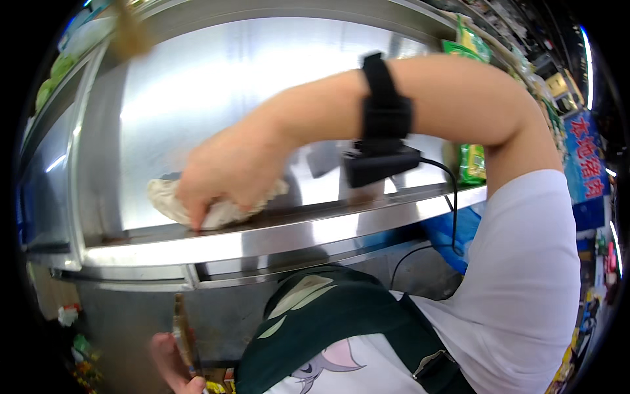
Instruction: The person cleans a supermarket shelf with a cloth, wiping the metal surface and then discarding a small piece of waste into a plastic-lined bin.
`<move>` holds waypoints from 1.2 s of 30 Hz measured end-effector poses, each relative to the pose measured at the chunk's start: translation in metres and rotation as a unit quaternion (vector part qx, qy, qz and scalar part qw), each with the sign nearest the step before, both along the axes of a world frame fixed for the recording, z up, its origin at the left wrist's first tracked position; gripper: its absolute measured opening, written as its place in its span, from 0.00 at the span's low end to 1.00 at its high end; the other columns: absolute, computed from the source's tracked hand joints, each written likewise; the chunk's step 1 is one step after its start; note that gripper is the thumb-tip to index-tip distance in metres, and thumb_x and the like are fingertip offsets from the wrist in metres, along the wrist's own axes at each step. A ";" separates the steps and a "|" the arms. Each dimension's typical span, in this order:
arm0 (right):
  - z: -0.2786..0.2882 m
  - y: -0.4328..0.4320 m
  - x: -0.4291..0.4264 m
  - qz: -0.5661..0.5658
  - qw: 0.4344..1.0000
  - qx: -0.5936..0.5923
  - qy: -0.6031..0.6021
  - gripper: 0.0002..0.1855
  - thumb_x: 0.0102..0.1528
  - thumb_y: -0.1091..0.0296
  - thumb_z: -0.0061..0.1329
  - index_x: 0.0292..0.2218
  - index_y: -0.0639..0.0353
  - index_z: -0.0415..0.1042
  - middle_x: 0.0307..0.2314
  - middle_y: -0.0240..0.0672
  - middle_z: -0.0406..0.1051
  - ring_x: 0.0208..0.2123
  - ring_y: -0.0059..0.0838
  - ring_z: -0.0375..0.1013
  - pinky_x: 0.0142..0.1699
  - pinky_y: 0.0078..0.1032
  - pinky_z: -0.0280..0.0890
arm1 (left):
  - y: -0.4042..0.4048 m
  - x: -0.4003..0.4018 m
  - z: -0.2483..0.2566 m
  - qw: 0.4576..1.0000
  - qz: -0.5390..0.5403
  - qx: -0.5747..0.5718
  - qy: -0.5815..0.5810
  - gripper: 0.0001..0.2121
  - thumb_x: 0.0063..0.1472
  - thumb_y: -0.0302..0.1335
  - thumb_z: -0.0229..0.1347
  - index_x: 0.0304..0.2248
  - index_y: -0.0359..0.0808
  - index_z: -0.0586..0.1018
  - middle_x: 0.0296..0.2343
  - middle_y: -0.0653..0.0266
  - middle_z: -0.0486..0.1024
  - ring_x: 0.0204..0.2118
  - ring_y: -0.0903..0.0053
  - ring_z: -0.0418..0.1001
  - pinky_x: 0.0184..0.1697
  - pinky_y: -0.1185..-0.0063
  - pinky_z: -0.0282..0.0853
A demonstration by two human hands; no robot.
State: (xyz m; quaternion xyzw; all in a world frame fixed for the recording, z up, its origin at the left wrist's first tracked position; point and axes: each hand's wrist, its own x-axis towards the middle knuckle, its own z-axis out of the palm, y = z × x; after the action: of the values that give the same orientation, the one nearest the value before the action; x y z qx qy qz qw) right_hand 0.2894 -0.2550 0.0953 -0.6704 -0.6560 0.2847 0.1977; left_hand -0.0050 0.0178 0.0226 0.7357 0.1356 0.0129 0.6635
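Observation:
My right hand point(236, 165), reaching in from the right with a black strap and device point(381, 128) on the wrist, presses a crumpled off-white cloth point(221, 212) against the near edge of a shiny metal surface point(206, 93). The cloth lies beside the raised metal rim point(305, 234). Low at the left, my left hand point(177, 367) holds a thin, brownish, upright object point(182, 330) between thumb and fingers; blur hides what it is. Its forearm is out of view.
Green and yellow packets point(472, 162) stand at the metal surface's right end. A glass-like panel point(49, 162) in a metal frame is at the left. A blurred brown thing point(129, 29) hangs at the top left. A blue bag point(455, 236) lies below the rim, near a black cable.

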 end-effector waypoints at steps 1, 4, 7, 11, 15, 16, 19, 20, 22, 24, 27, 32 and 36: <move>-0.002 -0.032 -0.010 -0.023 0.999 0.015 0.022 0.26 0.39 0.81 0.51 0.44 0.63 0.72 0.38 0.42 0.71 0.41 0.42 0.70 0.44 0.35 0.64 | 0.000 0.003 -0.002 1.000 -0.007 -0.013 -0.007 0.49 0.33 0.50 0.70 0.50 0.33 0.58 0.41 0.56 0.71 0.44 0.67 0.70 0.50 0.73 0.63; 0.015 -0.123 -0.048 -0.105 0.994 -0.032 0.010 0.25 0.41 0.84 0.51 0.44 0.60 0.73 0.40 0.37 0.70 0.42 0.38 0.70 0.43 0.33 0.65 | -0.027 0.015 0.017 0.998 -0.043 -0.011 -0.032 0.42 0.40 0.46 0.66 0.50 0.31 0.62 0.39 0.61 0.68 0.42 0.73 0.65 0.46 0.76 0.60; 0.031 -0.189 -0.061 -0.213 0.977 0.019 0.023 0.21 0.42 0.85 0.51 0.40 0.59 0.74 0.39 0.34 0.69 0.40 0.34 0.71 0.41 0.27 0.67 | -0.025 0.031 0.016 0.997 -0.074 0.002 -0.031 0.42 0.39 0.47 0.66 0.49 0.31 0.63 0.38 0.62 0.67 0.40 0.74 0.65 0.44 0.77 0.60; 0.054 -0.274 -0.086 -0.484 0.865 0.025 0.133 0.26 0.45 0.85 0.50 0.46 0.56 0.66 0.36 0.32 0.69 0.37 0.23 0.70 0.33 0.18 0.68 | -0.035 0.044 0.011 0.996 -0.088 0.007 -0.015 0.46 0.35 0.50 0.68 0.49 0.32 0.60 0.36 0.61 0.68 0.42 0.72 0.67 0.47 0.75 0.62; 0.048 -0.298 -0.101 -0.455 0.871 -0.141 -0.117 0.35 0.43 0.85 0.51 0.52 0.54 0.57 0.37 0.38 0.66 0.35 0.35 0.72 0.37 0.26 0.68 | -0.050 0.053 0.021 0.989 -0.131 -0.028 -0.059 0.42 0.40 0.48 0.65 0.50 0.31 0.62 0.40 0.57 0.67 0.44 0.69 0.66 0.51 0.72 0.60; 0.055 -0.281 -0.099 -0.451 0.866 -0.206 -0.069 0.43 0.40 0.85 0.55 0.56 0.51 0.53 0.42 0.42 0.63 0.36 0.42 0.71 0.40 0.30 0.68 | -0.045 0.051 0.021 0.991 -0.118 -0.016 -0.055 0.42 0.40 0.48 0.65 0.50 0.31 0.62 0.40 0.57 0.67 0.44 0.69 0.66 0.51 0.72 0.60; 0.041 -0.260 -0.095 -0.377 0.880 -0.235 -0.170 0.52 0.36 0.84 0.58 0.59 0.49 0.47 0.48 0.42 0.55 0.39 0.43 0.70 0.41 0.33 0.68 | -0.032 0.040 0.021 0.996 -0.088 0.007 -0.001 0.48 0.28 0.53 0.70 0.44 0.33 0.59 0.33 0.62 0.66 0.39 0.74 0.66 0.44 0.76 0.63; 0.034 -0.257 -0.092 -0.376 0.876 -0.233 -0.189 0.52 0.36 0.85 0.56 0.60 0.51 0.46 0.47 0.42 0.56 0.38 0.43 0.69 0.40 0.33 0.68 | -0.041 0.037 0.025 0.999 -0.045 0.013 -0.005 0.48 0.28 0.54 0.70 0.43 0.33 0.60 0.33 0.61 0.67 0.38 0.74 0.66 0.43 0.77 0.62; 0.034 -0.263 -0.101 -0.388 0.862 -0.254 -0.203 0.52 0.35 0.87 0.54 0.59 0.52 0.48 0.46 0.42 0.56 0.35 0.41 0.70 0.38 0.30 0.70 | -0.046 0.047 0.017 0.999 -0.041 -0.015 -0.027 0.45 0.28 0.51 0.70 0.42 0.33 0.62 0.34 0.55 0.71 0.38 0.71 0.69 0.42 0.77 0.63; 0.038 -0.253 -0.107 -0.344 0.892 -0.198 -0.218 0.51 0.33 0.86 0.56 0.58 0.55 0.50 0.44 0.43 0.57 0.35 0.41 0.71 0.38 0.29 0.70 | -0.051 0.045 0.023 0.997 -0.046 -0.052 -0.031 0.43 0.30 0.46 0.71 0.42 0.32 0.63 0.35 0.49 0.73 0.37 0.67 0.72 0.40 0.76 0.65; 0.038 -0.225 -0.097 -0.270 0.930 -0.172 -0.181 0.50 0.34 0.86 0.55 0.58 0.58 0.50 0.43 0.46 0.57 0.35 0.43 0.71 0.39 0.27 0.70 | -0.050 0.051 0.021 0.989 -0.091 -0.111 -0.044 0.41 0.31 0.41 0.72 0.42 0.30 0.63 0.36 0.45 0.73 0.34 0.64 0.74 0.39 0.77 0.66; 0.055 -0.162 -0.048 -0.211 0.966 -0.147 0.033 0.50 0.36 0.85 0.54 0.59 0.65 0.47 0.39 0.46 0.60 0.31 0.44 0.70 0.34 0.28 0.68 | -0.025 0.033 0.019 0.981 -0.095 -0.163 -0.054 0.40 0.34 0.34 0.72 0.44 0.30 0.61 0.38 0.40 0.71 0.36 0.59 0.74 0.42 0.71 0.68; 0.047 -0.133 -0.049 -0.195 0.955 -0.223 -0.018 0.46 0.39 0.83 0.53 0.59 0.71 0.47 0.34 0.47 0.62 0.29 0.42 0.70 0.31 0.29 0.67 | -0.017 0.014 0.016 0.984 -0.056 -0.168 -0.027 0.40 0.33 0.34 0.72 0.44 0.31 0.61 0.38 0.40 0.70 0.36 0.57 0.74 0.38 0.70 0.70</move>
State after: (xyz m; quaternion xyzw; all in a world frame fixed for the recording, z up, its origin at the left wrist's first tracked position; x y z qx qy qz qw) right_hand 0.2409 -0.3883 0.1424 -0.8171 -0.4359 0.3681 0.0828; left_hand 0.0091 0.0007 0.0388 0.6198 0.0763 -0.0269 0.7805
